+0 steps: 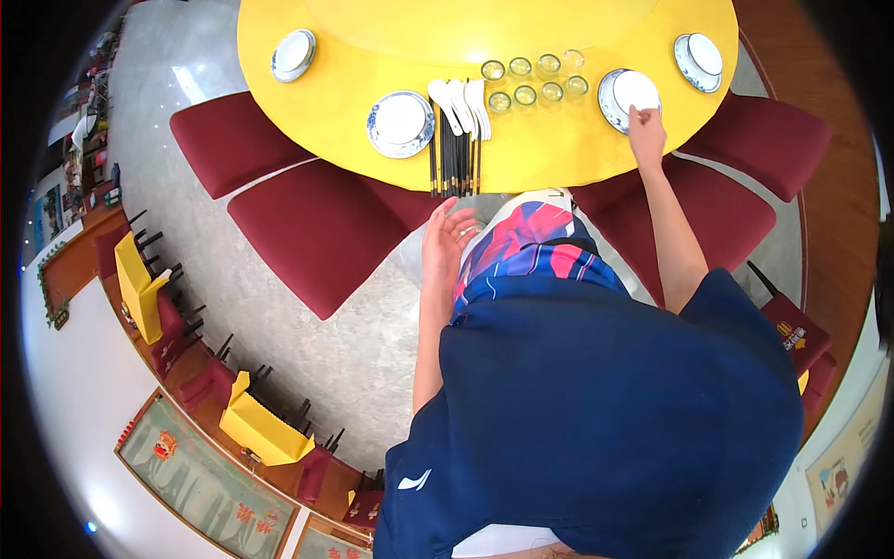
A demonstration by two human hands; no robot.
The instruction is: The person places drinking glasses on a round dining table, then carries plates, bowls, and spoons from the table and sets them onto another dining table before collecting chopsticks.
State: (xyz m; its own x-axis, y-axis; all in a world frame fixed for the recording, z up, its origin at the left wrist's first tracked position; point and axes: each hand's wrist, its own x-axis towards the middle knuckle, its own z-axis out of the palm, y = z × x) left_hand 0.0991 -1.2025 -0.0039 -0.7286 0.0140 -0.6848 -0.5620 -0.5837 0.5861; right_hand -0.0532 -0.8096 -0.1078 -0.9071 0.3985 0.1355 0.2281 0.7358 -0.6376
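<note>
- Head view: my right grip (647, 140) is together on the near rim of a white bowl (637, 88), thumb and fingers at its edge; how firmly, I cannot tell.
- The white bowl sits on a blue-patterned plate (607, 104), towards the right side of the yellow counter (326, 121). In my judgement the rim is taken because it is the part nearest my arm and stands proud of the plate.
- My left grip (445, 242) holds nothing; its fingers are apart and lightly curled, short of the counter's edge and near the closer ends of the chopsticks (453, 172).
- The chopsticks lie side by side, pointing at me, ends at the counter's edge; white spoons (482, 110) lie over their far portion. The shared direction presumably keeps the bundle orderly.
- Eight glasses (525, 95) stand in two rows of four between the spoons and the white bowl; a low sweep across could knock them.
- Three more sets are noted: a left bowl (400, 121) beside the chopsticks, a far-left bowl (296, 48) and a far-right bowl (705, 54), each on a plate, seemingly spaced for seats.
- Obstructions: a maroon left chair (321, 247) and right chair (694, 219) flank my legs, limiting sidesteps.
</note>
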